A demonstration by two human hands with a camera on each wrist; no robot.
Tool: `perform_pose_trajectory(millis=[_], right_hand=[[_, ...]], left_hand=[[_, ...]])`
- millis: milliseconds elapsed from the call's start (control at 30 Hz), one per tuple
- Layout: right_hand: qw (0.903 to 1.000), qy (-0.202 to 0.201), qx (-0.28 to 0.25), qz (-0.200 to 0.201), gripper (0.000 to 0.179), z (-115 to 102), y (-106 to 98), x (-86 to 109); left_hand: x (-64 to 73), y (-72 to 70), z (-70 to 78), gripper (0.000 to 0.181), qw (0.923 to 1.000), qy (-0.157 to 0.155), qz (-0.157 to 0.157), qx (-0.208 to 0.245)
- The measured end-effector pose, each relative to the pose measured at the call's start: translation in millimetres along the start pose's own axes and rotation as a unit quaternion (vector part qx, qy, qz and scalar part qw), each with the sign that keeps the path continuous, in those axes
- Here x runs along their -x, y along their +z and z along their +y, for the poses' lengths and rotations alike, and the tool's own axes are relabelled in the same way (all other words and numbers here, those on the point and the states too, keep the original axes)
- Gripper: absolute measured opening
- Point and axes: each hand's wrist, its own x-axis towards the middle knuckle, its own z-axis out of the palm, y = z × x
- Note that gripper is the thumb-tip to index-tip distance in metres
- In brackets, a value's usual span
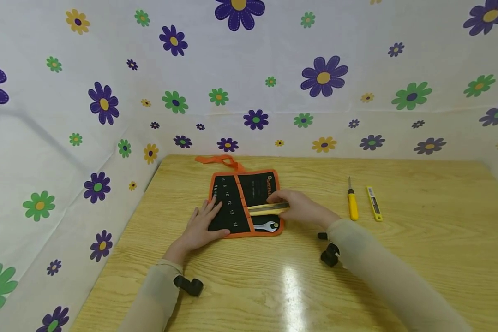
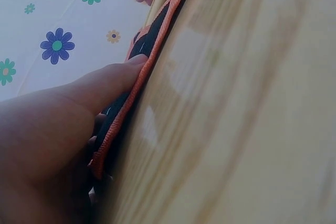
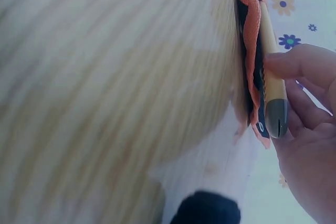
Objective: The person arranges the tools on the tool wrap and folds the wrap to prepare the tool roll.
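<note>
A black tool pouch (image 1: pixel 232 216) with orange edging lies unrolled on the table, its pockets marked with sizes. My left hand (image 1: pixel 201 228) rests on its left part with fingers spread; in the left wrist view the thumb (image 2: pixel 113 80) lies on the orange-edged border. My right hand (image 1: pixel 300 207) pinches a yellow utility knife (image 1: pixel 267 210) between thumb and fingers. The knife's left end is in a pouch pocket, and its grey end (image 3: pixel 276 118) sticks out in the right wrist view. Below the knife a silver open-end wrench (image 1: pixel 267 226) sits in another pocket.
Right of the pouch lie a yellow-handled screwdriver (image 1: pixel 352 205) and a flat yellow-and-black strip-shaped item (image 1: pixel 374 204). An orange tie strap (image 1: pixel 221 159) trails from the pouch's top edge. Flower-print cloth (image 1: pixel 257 78) hangs behind and left of the wooden table (image 1: pixel 427 258).
</note>
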Motion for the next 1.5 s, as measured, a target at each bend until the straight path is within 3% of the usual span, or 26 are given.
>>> perform_pose_trajectory(millis=[867, 1500], right_hand=[[0.9996, -0.006, -0.026, 0.001, 0.039, -7, 23, -22.9], [0.9979, 0.021, -0.060, -0.010, 0.039, -17, 35, -38.9]], left_hand=[[-1.5, 0.4, 0.4, 0.092, 1.0000, 0.000, -0.001, 0.003], [-0.6, -1.8, 3.9, 0.092, 0.9998, -0.005, 0.002, 0.018]])
